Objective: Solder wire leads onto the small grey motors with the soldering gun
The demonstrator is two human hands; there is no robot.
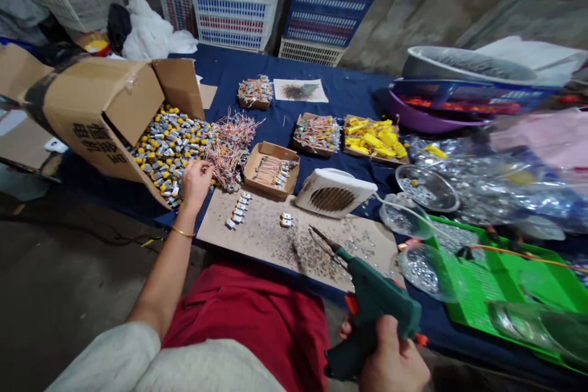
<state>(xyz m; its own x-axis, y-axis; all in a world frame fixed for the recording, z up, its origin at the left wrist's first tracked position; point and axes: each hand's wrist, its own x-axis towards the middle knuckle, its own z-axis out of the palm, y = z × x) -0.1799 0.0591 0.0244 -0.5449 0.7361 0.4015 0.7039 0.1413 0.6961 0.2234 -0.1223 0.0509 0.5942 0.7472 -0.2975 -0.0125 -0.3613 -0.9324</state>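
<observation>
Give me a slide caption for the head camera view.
Left hand at a heap of silver-and-yellow parts, right hand gripping a green pistol-shaped tool.

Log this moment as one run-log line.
left hand: at small silver-and-yellow metal parts, grip unclear | right hand: holding dark green plastic glue gun, nozzle above brown cardboard sheet

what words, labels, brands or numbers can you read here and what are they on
None can be read with certainty.
Cardboard box: large dark printed characters on the side, too blurred and slanted to quote.
Blue printed strip between the grey basin and purple basin: pale and red marks, too blurred to read.
Green glue gun in the right hand: no legible brand or number.
</observation>
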